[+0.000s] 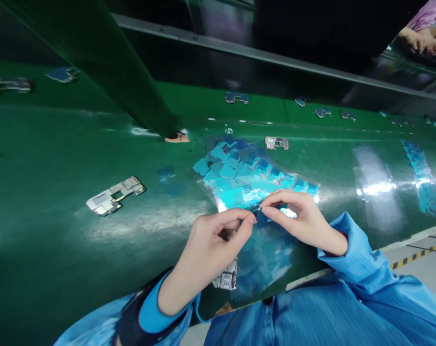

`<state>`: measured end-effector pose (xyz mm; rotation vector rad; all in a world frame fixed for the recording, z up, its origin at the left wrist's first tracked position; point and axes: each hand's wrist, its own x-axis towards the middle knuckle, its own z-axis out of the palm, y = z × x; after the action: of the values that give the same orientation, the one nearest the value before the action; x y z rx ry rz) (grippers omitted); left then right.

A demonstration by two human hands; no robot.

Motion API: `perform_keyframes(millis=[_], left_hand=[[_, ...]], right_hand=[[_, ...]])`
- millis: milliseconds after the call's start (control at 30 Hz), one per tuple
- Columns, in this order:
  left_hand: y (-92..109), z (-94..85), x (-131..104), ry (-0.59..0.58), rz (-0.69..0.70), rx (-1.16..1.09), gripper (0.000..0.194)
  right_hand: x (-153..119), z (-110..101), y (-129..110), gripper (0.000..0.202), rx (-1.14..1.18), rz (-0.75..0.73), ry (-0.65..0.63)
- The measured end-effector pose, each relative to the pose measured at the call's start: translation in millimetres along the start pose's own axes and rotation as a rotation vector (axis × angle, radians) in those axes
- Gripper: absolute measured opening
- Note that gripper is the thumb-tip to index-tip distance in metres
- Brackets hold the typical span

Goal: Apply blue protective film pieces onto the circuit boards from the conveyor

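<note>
My left hand (212, 247) has thumb and forefinger pinched together above the green work surface. My right hand (300, 218) pinches too, its fingertips almost meeting those of the left. Whatever lies between the fingertips is too small to make out. Just beyond them a transparent sheet carries many blue film pieces (235, 175), some in a row along its far right edge. More blue film (264, 254) shows below the hands. A circuit board (227, 278) sits partly hidden beneath my left hand and wrist.
One circuit board (115, 194) lies at the left, another (276, 143) beyond the film sheet. Several boards line the back strip, including one (236, 98) at its middle. A dark green post (131, 72) rises at the left. Another person's hands (421, 41) appear at the top right.
</note>
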<state>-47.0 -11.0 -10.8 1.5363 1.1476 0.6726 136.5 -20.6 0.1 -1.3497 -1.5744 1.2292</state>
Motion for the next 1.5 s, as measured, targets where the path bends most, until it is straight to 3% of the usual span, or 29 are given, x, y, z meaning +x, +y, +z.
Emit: perform_keyframes(millis=[100, 200, 400, 567, 700, 800, 933, 1033, 1100, 1267, 1367, 1500], left_hand=[[-1, 0.3, 1, 0.058, 0.004, -0.021, 0.025], [1, 1.6, 2, 0.106, 0.009, -0.024, 0.023], [-1, 7.5, 2, 0.008, -0.024, -0.082, 0.018], [-2, 1.0, 5, 0.019, -0.072, -0.185, 0.018], [1, -2.2, 5, 0.045, -0.108, -0.227, 0.019], [2, -1.5, 5, 0.057, -0.127, -0.236, 0.019], [-2, -3.5, 6, 0.130, -0.194, -0.290, 0.024], [-8, -5.8, 9, 0.141, -0.278, -0.495, 0.027], [-9, -5.5, 11, 0.117, -0.302, -0.617, 0.025], [-2, -1.0, 9, 0.118, -0.315, -0.682, 0.041], [1, -1.9, 7, 0.100, -0.297, -0.680, 0.035], [1, -5.3, 5, -0.012, -0.323, -0.765, 0.029]], right_hand=[[1, -3, 4, 0.008, 0.029, 0.009, 0.071], [1, -2, 7, 0.008, 0.103, 0.034, 0.065], [1, 6, 7, 0.007, 0.103, -0.003, 0.074], [2, -15, 8, 0.016, 0.124, 0.044, 0.177], [1, -33, 9, 0.011, 0.218, 0.137, 0.073], [-1, -33, 8, 0.012, 0.227, 0.145, 0.043], [-5, -30, 6, 0.006, 0.005, 0.003, 0.181], [-7, -31, 4, 0.003, -0.159, -0.111, 0.360], [-8, -31, 3, 0.003, -0.149, -0.115, 0.422], [-6, -26, -1, 0.004, 0.017, -0.038, 0.333], [-4, -19, 1, 0.004, 0.064, -0.003, 0.298], [-4, -16, 3, 0.004, 0.094, 0.018, 0.280]])
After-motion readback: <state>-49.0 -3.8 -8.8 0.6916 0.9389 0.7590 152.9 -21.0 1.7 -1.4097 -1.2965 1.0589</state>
